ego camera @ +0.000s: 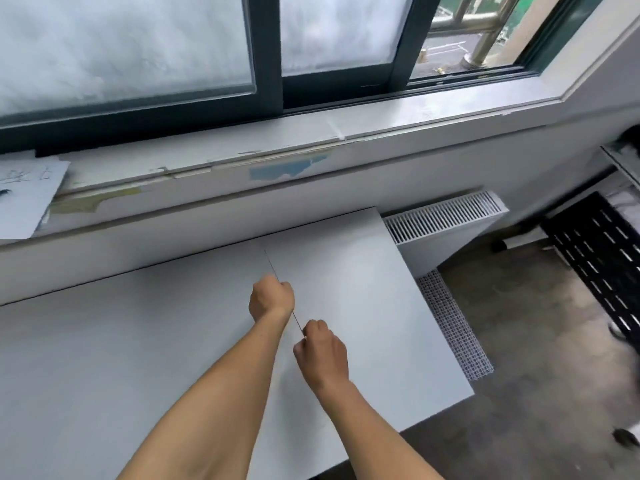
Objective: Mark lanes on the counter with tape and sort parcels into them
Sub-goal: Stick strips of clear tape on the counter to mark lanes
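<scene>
White paper sheets (24, 199) with dark writing lie on the window sill (214, 147) at far left. Below the sill stretches the pale grey counter (114, 341). Over its right part the left hand (272, 297) is curled shut, pinching a thin dark strip of tape (298, 323) that runs from a point farther back on the counter, through that fist, down to the right hand (320, 355), which also pinches it between closed fingertips. The strip looks taut between both hands. Right of the counter stand a white radiator (446, 216) and a black perforated shelf (595, 258).
</scene>
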Available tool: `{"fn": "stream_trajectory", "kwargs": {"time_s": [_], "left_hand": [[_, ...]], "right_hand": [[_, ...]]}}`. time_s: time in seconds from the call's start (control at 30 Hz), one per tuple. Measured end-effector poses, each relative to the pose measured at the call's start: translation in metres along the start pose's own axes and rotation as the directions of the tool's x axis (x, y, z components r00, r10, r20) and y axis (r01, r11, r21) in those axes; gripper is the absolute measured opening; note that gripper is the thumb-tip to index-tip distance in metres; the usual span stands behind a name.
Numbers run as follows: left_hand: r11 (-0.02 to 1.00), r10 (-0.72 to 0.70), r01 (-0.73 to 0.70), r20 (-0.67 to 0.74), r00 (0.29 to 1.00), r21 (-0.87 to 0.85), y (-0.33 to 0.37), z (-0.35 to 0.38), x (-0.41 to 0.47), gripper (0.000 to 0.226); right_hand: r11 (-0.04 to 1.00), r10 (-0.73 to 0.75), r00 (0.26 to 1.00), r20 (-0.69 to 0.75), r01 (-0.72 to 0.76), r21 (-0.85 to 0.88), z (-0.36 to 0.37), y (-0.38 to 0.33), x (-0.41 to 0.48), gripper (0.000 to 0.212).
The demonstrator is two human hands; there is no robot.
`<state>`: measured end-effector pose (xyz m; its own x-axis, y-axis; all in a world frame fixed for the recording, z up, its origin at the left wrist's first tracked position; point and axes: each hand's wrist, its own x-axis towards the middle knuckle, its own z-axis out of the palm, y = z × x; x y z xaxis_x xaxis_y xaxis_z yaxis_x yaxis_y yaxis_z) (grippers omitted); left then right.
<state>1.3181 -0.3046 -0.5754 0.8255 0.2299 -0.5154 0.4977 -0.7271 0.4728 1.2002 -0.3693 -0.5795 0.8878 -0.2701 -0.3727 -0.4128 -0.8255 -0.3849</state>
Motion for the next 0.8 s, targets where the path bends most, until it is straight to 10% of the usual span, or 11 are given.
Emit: {"fn": "stream_trajectory", "kwargs": {"time_s": [0.8], "left_hand": [[0.974, 0.213, -0.223, 0.193, 0.958, 0.029, 0.182, 0.144, -0.009, 0.023]], "right_hand": [[0.973, 0.231, 0.936, -0.267, -0.225, 0.053, -0.068, 0.171, 0.068, 0.014]]}}
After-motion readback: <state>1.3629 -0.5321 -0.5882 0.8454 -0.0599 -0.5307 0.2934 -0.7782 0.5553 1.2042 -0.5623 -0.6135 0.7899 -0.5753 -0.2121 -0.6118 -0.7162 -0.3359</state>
